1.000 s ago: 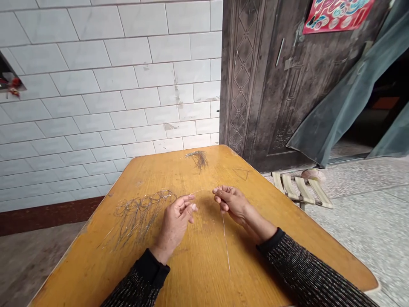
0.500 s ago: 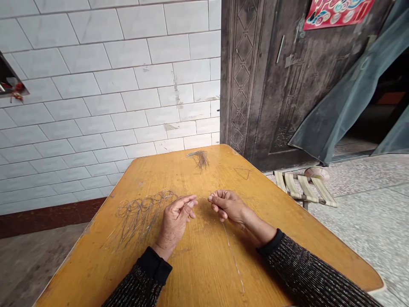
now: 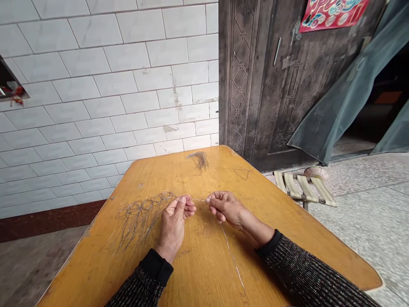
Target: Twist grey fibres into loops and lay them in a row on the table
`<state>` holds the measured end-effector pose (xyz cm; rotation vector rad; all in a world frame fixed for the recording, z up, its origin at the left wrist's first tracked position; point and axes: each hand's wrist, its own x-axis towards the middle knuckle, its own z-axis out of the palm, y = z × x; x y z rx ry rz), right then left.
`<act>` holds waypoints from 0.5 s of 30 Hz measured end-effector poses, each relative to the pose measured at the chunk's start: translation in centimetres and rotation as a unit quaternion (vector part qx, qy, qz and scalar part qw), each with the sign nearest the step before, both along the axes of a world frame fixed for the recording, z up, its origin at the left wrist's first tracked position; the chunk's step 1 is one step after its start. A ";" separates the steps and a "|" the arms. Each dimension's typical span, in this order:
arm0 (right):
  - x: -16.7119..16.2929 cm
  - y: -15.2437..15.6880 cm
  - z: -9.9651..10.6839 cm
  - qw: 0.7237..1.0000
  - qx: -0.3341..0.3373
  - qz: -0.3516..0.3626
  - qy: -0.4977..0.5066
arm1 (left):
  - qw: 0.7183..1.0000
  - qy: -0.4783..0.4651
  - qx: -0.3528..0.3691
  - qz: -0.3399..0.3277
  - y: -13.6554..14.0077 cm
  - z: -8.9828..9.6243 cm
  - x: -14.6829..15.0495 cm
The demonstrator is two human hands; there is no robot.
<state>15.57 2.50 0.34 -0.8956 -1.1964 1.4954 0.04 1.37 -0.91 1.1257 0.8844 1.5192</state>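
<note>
Wire [image 3: 200,200] stretches above table [image 3: 198,273], left hand [image 3: 174,221] and right hand [image 3: 228,207] each pinching it between fingertips, tail hanging. Looped wires [image 3: 137,209] at left, apparently done; held strand shows no loop yet; far bundle [image 3: 200,159] seemingly unworked.

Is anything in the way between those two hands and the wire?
Nothing visible: the left hand and right hand both pinch the wire, with a bare stretch between them. The looped wires lie off to the left.

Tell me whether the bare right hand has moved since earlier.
Yes: the right hand has shifted slightly left, judged against the grey wire bundle far across the yellow wooden table.
</note>
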 end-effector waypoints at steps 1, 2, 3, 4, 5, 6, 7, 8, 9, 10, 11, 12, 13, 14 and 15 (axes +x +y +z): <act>0.0 0.0 0.0 1.000 0.000 0.001 -0.002 | 1.000 -0.005 -0.001 0.001 0.0 0.0 0.0; 0.0 0.0 0.0 1.000 0.000 0.001 -0.004 | 1.000 -0.009 -0.002 0.001 0.1 0.0 0.0; 0.1 0.0 -0.1 1.000 0.000 0.001 -0.005 | 1.000 -0.011 -0.005 0.000 0.1 0.0 -0.1; 0.2 0.1 -0.1 1.000 -0.002 -0.001 -0.005 | 1.000 -0.013 -0.008 0.001 0.2 0.1 -0.2; 0.3 0.1 -0.2 1.000 -0.004 -0.005 -0.003 | 1.000 -0.020 -0.011 0.005 0.2 0.2 -0.4; 0.4 0.2 -0.2 1.000 -0.007 -0.012 0.000 | 0.999 -0.032 -0.013 0.014 0.3 0.3 -0.6; 0.5 0.4 -0.2 1.000 -0.011 -0.020 0.006 | 0.998 -0.049 -0.013 0.028 0.4 0.5 -0.8; 0.7 0.5 -0.2 0.999 -0.014 -0.030 0.012 | 0.997 -0.068 -0.011 0.045 0.5 0.6 -1.1; 0.8 0.7 -0.3 0.999 -0.017 -0.040 0.020 | 0.994 -0.087 -0.011 0.060 0.5 0.8 -1.3; 0.9 0.8 -0.4 0.998 -0.018 -0.048 0.026 | 0.992 -0.098 -0.013 0.072 0.6 0.9 -1.5; 1.0 1.0 -0.5 0.998 -0.020 -0.053 0.032 | 0.992 -0.099 -0.018 0.077 0.6 0.9 -1.6; 1.1 1.1 -0.6 0.998 -0.020 -0.056 0.035 | 0.993 -0.090 -0.024 0.076 0.6 0.9 -1.6; 1.1 1.3 -0.8 0.997 -0.020 -0.059 0.036 | 0.995 -0.071 -0.030 0.069 0.5 0.8 -1.5; 1.2 1.5 -1.0 0.997 -0.018 -0.063 0.034 | 0.997 -0.043 -0.035 0.058 0.4 0.7 -1.4; 1.4 1.7 -1.2 0.997 -0.014 -0.071 0.023 | 0.998 -0.008 -0.036 0.045 0.3 0.5 -1.1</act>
